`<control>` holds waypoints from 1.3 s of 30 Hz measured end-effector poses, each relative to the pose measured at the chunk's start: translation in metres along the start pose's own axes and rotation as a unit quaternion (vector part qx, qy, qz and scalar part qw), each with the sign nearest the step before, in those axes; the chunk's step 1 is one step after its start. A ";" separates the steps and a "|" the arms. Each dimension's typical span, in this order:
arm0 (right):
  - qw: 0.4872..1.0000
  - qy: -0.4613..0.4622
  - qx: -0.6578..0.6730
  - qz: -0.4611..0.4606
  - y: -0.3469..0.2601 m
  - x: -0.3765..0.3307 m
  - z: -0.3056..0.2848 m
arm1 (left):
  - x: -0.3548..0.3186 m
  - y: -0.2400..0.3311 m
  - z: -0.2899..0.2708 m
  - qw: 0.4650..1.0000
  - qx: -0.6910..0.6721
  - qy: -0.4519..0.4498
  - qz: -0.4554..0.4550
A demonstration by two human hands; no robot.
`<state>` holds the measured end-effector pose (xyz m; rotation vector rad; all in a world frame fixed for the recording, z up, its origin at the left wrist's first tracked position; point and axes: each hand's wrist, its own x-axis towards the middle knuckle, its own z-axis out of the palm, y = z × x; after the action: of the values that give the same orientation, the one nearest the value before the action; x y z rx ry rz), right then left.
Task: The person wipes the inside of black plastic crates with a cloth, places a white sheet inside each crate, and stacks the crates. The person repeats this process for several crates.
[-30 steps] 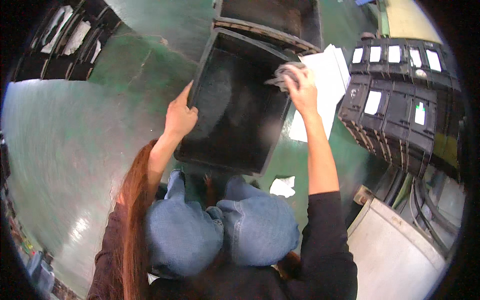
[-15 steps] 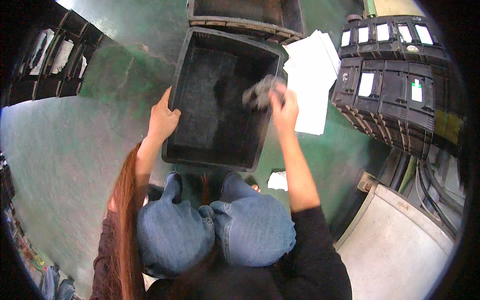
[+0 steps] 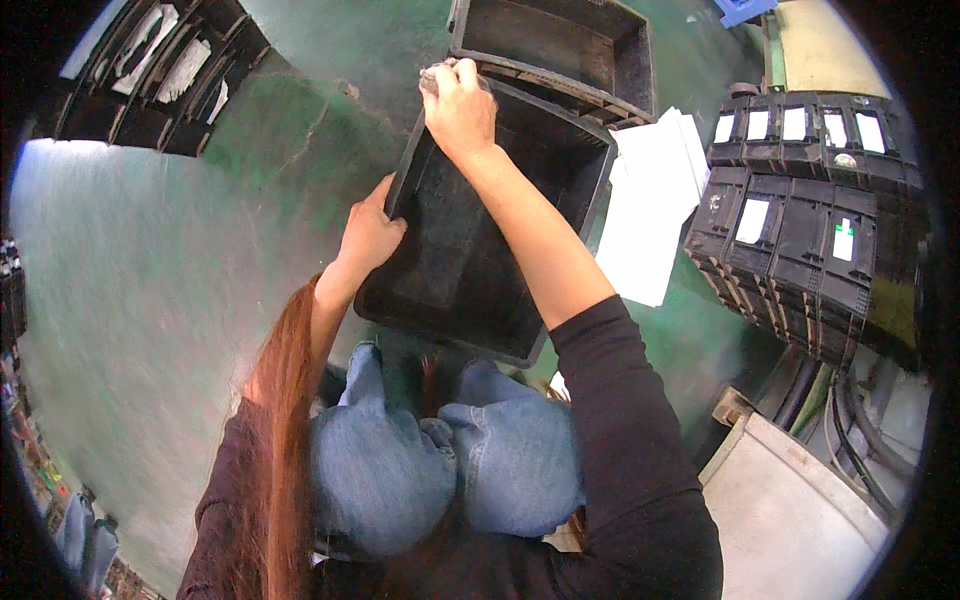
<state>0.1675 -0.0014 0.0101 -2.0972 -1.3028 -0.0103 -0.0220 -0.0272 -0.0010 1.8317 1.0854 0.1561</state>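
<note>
Grey cloth (image 3: 429, 79) bunched in the right hand (image 3: 463, 110) has crossed to the black crate (image 3: 430, 265)'s far-left corner, a new stretch; left hand (image 3: 371, 234) clasps its left rim.

Pale glare hazes the floor (image 3: 150, 270); fisheye corners blacken.

Plastic bin (image 3: 440, 285) matt; paper sheets (image 3: 645, 225) smooth; floor (image 3: 150, 290) glossy

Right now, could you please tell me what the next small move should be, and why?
I would probably slide the grey cloth in the right hand rightward along the far edge of the black bin, since it is at the far left corner while the left hand holds the left side.
</note>
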 end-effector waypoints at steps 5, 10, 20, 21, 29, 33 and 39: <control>0.997 -0.045 0.018 -0.057 -0.015 -0.048 -0.021 | 0.002 -0.003 0.004 0.998 0.035 -0.041 0.041; 0.983 -0.104 0.118 -0.091 -0.041 -0.111 -0.037 | 0.009 -0.017 -0.028 0.784 -0.562 -0.256 -0.056; 0.898 -0.357 0.137 -0.218 -0.050 -0.262 -0.104 | 0.015 0.005 0.016 0.993 0.024 -0.032 0.111; 0.895 -0.355 0.122 -0.240 -0.040 -0.272 -0.117 | 0.015 0.005 0.016 0.993 0.041 -0.017 0.110; 0.914 -0.354 0.072 0.185 0.077 -0.354 -0.282 | 0.011 0.015 0.008 0.991 0.097 -0.038 0.079; 0.886 -0.397 0.025 0.237 0.136 -0.362 -0.287 | -0.028 0.037 0.019 0.892 0.321 0.116 0.296; 0.900 -0.025 0.185 0.393 0.288 -0.242 -0.214 | -0.122 0.025 0.009 0.791 0.367 -0.281 0.401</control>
<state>0.3453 -0.3903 -0.0545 -2.1338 -0.3551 0.5940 -0.0749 -0.1262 0.0542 2.6983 -0.1720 -0.3645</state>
